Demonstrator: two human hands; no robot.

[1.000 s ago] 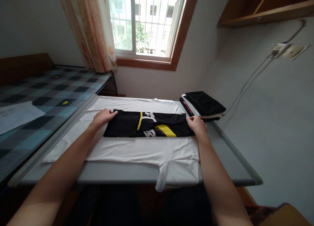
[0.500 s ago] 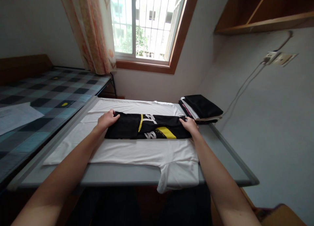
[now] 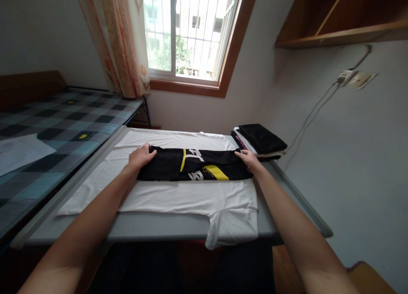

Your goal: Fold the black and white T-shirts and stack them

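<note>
A black garment (image 3: 165,164) with white letters and yellow patches lies folded into a long strip. Beneath it a white T-shirt (image 3: 153,196) is spread flat on the grey table (image 3: 153,228), one sleeve hanging over the front edge. My left hand (image 3: 141,156) pinches the far left corner of the black garment between thumb and fingers. At its far right corner my right hand (image 3: 247,159) grips the cloth the same way. Some fingertips of both hands are hidden behind the fabric.
A stack of folded clothes (image 3: 263,139), black on top, sits at the table's back right corner. To the left is a bed (image 3: 95,115) with a checked cover and paper sheets (image 3: 24,151). A wooden shelf (image 3: 344,32) juts out above a wall socket (image 3: 355,78).
My right hand has shifted very slightly along the garment's right end. Both hands still hold the black garment, which lies almost unchanged. The view has turned a little.
</note>
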